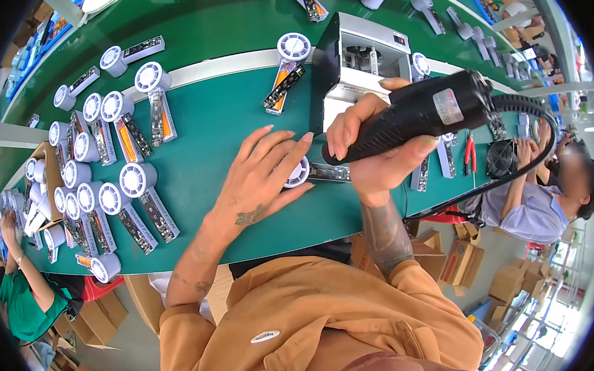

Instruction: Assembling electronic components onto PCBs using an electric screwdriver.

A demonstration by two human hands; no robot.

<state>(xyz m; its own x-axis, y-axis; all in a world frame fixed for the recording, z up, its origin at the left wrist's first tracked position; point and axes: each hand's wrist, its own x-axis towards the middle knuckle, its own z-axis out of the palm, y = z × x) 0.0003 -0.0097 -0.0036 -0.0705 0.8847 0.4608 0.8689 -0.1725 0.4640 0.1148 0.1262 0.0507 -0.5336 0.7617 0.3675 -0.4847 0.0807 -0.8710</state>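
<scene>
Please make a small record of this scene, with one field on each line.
left hand: fingers and thumb around the round head of a white fan
right hand: grips a black power tool
cord: leaves the tool's upper right end
surface: green table
left side: many white fans, several with circuit boards showing; cardboard box holding white parts
beyond hands: metal machine
right side: red-handled tool, black square fan, a co-worker
tool tip: cannot be made out

On the bench (197, 164), most fans (138, 179) lie left of the machine (358, 69)
</scene>
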